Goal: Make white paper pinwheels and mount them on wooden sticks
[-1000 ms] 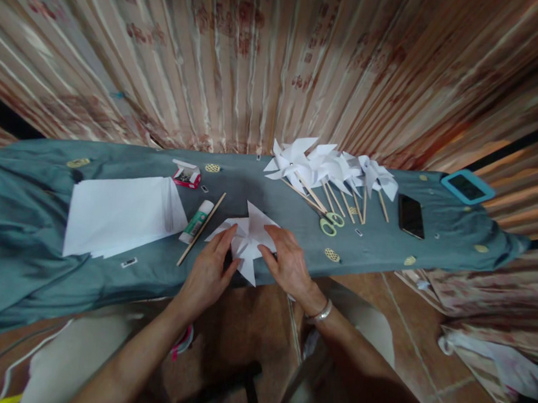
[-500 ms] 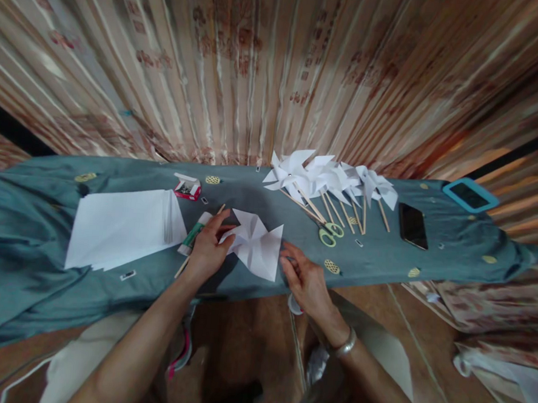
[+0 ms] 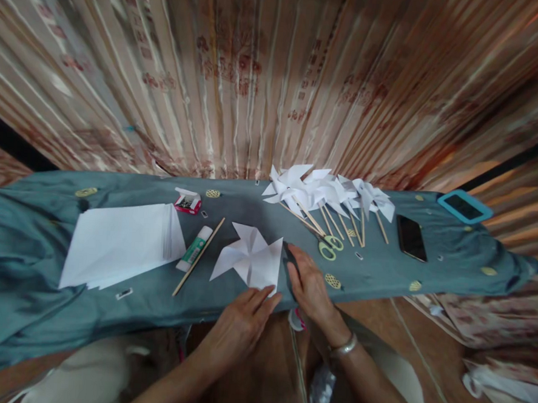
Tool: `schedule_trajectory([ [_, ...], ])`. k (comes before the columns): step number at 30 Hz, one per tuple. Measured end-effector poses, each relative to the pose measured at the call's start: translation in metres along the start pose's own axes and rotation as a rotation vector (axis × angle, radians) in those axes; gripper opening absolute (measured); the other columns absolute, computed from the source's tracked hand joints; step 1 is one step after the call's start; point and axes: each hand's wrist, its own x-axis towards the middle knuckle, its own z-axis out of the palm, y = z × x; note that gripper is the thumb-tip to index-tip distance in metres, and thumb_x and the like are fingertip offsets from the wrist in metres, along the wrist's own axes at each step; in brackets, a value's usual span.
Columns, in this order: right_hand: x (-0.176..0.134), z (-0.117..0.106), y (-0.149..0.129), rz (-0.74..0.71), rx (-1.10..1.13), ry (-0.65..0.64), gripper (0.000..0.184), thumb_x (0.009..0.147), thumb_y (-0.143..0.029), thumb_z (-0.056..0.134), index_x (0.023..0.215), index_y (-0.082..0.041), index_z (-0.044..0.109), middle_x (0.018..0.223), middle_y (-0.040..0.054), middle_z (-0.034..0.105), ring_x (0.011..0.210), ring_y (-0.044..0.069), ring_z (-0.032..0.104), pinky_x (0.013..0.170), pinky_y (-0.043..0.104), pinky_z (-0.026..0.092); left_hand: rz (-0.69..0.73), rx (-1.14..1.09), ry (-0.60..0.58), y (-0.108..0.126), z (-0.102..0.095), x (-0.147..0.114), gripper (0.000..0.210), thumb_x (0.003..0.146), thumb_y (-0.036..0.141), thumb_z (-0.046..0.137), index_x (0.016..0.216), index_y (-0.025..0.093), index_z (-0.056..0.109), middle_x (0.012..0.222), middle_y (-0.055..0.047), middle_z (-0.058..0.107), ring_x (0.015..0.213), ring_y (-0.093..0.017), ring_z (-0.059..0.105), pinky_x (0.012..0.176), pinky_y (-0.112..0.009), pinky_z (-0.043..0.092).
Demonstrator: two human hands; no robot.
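A white paper pinwheel [image 3: 251, 255] lies flat near the front edge of the cloth-covered table, with no stick on it. My left hand [image 3: 246, 322] is at its lower right corner, fingers stretched out and touching the paper. Just right of the pinwheel rests my right hand [image 3: 310, 283], its fingers slightly bent and apart; a dark patch under them cannot be made out. To the left, a green and white glue stick [image 3: 195, 249] lies beside a thin wooden stick [image 3: 199, 257].
A stack of white paper [image 3: 121, 241] is at left, near a small open red box [image 3: 187, 201]. Several finished pinwheels [image 3: 327, 190] on sticks lie at the back, beside green-handled scissors [image 3: 330, 246]. A phone [image 3: 411, 237] and a blue-framed device [image 3: 465, 206] are at right.
My left hand has moved from the pinwheel's left side, by the glue stick, to its lower right corner. My right hand stays at the right edge. The view has tilted slightly up.
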Motion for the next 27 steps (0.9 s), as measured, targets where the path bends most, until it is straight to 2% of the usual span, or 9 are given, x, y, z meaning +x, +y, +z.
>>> schedule_trajectory([
  [3, 0.012, 0.003, 0.004, -0.003, -0.005, -0.022, 0.045, 0.097, -0.022, 0.038, 0.140, -0.014, 0.047, 0.138, 0.0157, 0.058, 0.131, 0.025, 0.052, 0.111, 0.048, 0.042, -0.024, -0.007, -0.031, 0.003, 0.005, -0.004, 0.042, 0.093, 0.010, 0.044, 0.135, 0.015, 0.048, 0.130, -0.015, 0.063, 0.110, -0.023, 0.065, 0.091, -0.037, 0.058],
  [6, 0.027, 0.008, 0.005, -0.011, -0.017, -0.110, 0.050, 0.094, -0.020, 0.040, 0.144, -0.013, 0.042, 0.146, 0.0152, 0.049, 0.140, 0.027, 0.040, 0.114, 0.051, 0.036, -0.056, -0.029, -0.053, -0.001, 0.004, -0.007, 0.045, 0.093, 0.011, 0.044, 0.137, 0.016, 0.046, 0.130, -0.014, 0.063, 0.110, -0.023, 0.065, 0.092, -0.038, 0.057],
  [8, 0.037, 0.010, 0.003, -0.009, -0.044, -0.173, 0.051, 0.092, -0.017, 0.041, 0.143, -0.012, 0.043, 0.147, 0.0153, 0.049, 0.141, 0.029, 0.038, 0.113, 0.053, 0.035, -0.077, -0.049, -0.067, -0.003, 0.002, -0.008, 0.045, 0.093, 0.011, 0.044, 0.137, 0.016, 0.046, 0.127, -0.014, 0.064, 0.110, -0.024, 0.065, 0.093, -0.039, 0.057],
  [12, 0.045, 0.009, -0.004, -0.026, -0.101, -0.169, 0.047, 0.091, -0.015, 0.039, 0.136, -0.008, 0.052, 0.131, 0.0171, 0.062, 0.125, 0.028, 0.056, 0.107, 0.047, 0.041, -0.110, -0.104, -0.059, -0.005, -0.001, -0.009, 0.045, 0.092, 0.011, 0.042, 0.137, 0.013, 0.046, 0.125, -0.016, 0.065, 0.111, -0.024, 0.065, 0.093, -0.039, 0.056],
  [14, 0.042, 0.003, -0.007, -0.006, -0.146, -0.139, 0.042, 0.092, -0.016, 0.039, 0.128, -0.011, 0.059, 0.117, 0.0150, 0.070, 0.109, 0.026, 0.064, 0.100, 0.043, 0.047, -0.131, -0.117, -0.041, -0.006, -0.006, -0.009, 0.045, 0.092, 0.011, 0.042, 0.137, 0.014, 0.046, 0.123, -0.014, 0.066, 0.109, -0.023, 0.065, 0.092, -0.038, 0.056],
  [17, 0.031, -0.009, -0.009, 0.026, -0.210, -0.092, 0.034, 0.094, -0.020, 0.041, 0.117, -0.014, 0.066, 0.103, 0.0135, 0.074, 0.095, 0.026, 0.069, 0.092, 0.042, 0.052, -0.177, -0.107, -0.007, -0.011, -0.016, -0.010, 0.044, 0.093, 0.013, 0.042, 0.136, 0.017, 0.047, 0.117, -0.012, 0.067, 0.103, -0.022, 0.066, 0.089, -0.036, 0.057],
  [22, 0.014, -0.027, -0.016, -0.060, -0.144, 0.023, 0.030, 0.094, -0.025, 0.047, 0.117, -0.015, 0.064, 0.119, 0.0148, 0.069, 0.114, 0.027, 0.061, 0.101, 0.047, 0.047, -0.196, -0.093, 0.110, -0.026, -0.036, -0.010, 0.037, 0.095, 0.017, 0.045, 0.131, 0.019, 0.053, 0.109, -0.010, 0.068, 0.097, -0.020, 0.065, 0.085, -0.034, 0.056],
  [24, 0.007, -0.028, -0.023, -0.096, -0.077, -0.014, 0.028, 0.092, -0.023, 0.050, 0.115, -0.017, 0.064, 0.122, 0.0138, 0.067, 0.116, 0.026, 0.060, 0.102, 0.046, 0.048, -0.190, -0.069, 0.154, -0.031, -0.041, -0.008, 0.035, 0.095, 0.016, 0.047, 0.129, 0.019, 0.055, 0.108, -0.009, 0.069, 0.096, -0.021, 0.063, 0.085, -0.035, 0.055],
  [27, -0.004, -0.022, -0.036, -0.179, -0.021, -0.175, 0.029, 0.085, -0.019, 0.059, 0.113, -0.018, 0.062, 0.133, 0.0142, 0.059, 0.125, 0.028, 0.053, 0.105, 0.048, 0.045, -0.180, -0.048, 0.191, -0.035, -0.041, -0.004, 0.035, 0.093, 0.014, 0.049, 0.127, 0.019, 0.057, 0.109, -0.009, 0.069, 0.097, -0.022, 0.058, 0.086, -0.037, 0.052],
])
